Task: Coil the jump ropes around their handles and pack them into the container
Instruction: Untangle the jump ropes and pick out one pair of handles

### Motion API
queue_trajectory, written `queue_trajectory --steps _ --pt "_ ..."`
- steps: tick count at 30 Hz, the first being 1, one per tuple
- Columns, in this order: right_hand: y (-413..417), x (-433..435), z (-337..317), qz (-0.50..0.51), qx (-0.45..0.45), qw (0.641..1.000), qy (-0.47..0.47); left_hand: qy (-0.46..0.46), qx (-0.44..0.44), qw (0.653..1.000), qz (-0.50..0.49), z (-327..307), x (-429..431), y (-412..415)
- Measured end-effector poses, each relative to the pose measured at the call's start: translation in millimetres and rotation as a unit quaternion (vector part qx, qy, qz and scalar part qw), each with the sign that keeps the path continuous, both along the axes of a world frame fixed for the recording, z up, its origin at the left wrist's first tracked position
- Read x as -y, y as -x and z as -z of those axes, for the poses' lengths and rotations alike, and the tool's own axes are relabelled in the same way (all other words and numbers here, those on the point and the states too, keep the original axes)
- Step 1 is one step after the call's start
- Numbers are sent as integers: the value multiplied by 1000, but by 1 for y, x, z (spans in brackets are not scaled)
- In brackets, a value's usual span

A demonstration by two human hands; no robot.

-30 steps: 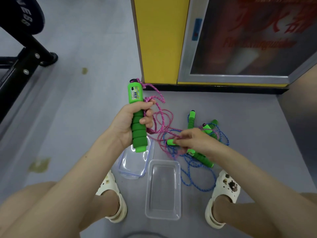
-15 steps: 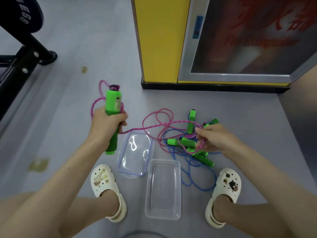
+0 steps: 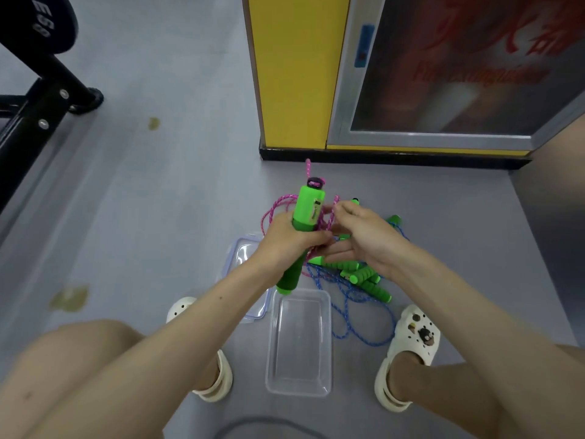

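Head view, taken left to right. The clear lid (image 3: 243,253) lies flat on the grey floor (image 3: 158,217) just left of centre, partly under your left forearm.

Your left hand (image 3: 291,237) is wrapped around the foam grip of one green handle (image 3: 308,207). Its long axis runs from the foam end at lower left up to the counter head at upper right, close to upright in the frame. Directly below that hand, at bottom centre between your shoes, sits the container (image 3: 299,343), open with nothing in it and its long side running up the frame.

The pink rope (image 3: 269,213) leaves the handle's top and hangs in loose loops on both sides of it. The working strand lies to the right of the handle, where your right hand (image 3: 364,237) pinches it between thumb and forefinger, the other fingers stretched out below. I judge the next wrap has to come in from that side, so the right hand is the one to lead it around.

Right of centre, the other green handles (image 3: 368,282) lie in a pile on the blue rope (image 3: 348,315).

Count:
- Ropes: two.
- Container: one.
- Lid: one.
- Handles: one held and at least three on the floor. Your right hand hides part of the pile, so the exact number cannot be told.
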State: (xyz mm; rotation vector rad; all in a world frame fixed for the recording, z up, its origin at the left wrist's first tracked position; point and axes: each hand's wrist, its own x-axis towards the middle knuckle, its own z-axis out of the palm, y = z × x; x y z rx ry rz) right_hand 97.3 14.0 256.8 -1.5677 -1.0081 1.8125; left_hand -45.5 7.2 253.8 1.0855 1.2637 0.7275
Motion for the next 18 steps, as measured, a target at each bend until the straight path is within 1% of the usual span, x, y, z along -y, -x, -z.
queue_trajectory --steps 2,3,6,8,9,12,15,17,18 --pt "-1 0 2 -4 -25 1000 -1 3 17 999 -34 -4 -3 -2" --pt "-1 0 3 -12 -20 1000 -13 13 34 997 -66 -7 -6 -2" --pt "3 4 6 -58 23 997 -43 74 143 976 -147 -14 -14 1" --pt "11 10 10 -80 10 996 -46 105 213 958 -164 -17 -17 3" --pt "14 13 13 -86 18 994 -65 119 241 948 -171 -18 -17 5" --pt "14 12 16 -89 120 978 -143 148 313 916 -203 -20 -18 10" --pt "9 10 15 -78 194 952 -223 142 317 912 -217 -20 -21 21" --pt "4 8 17 -39 239 927 -286 142 320 910 -224 -19 -23 33" --pt "0 7 19 -14 253 919 -302 141 321 909 -226 -19 -24 39"
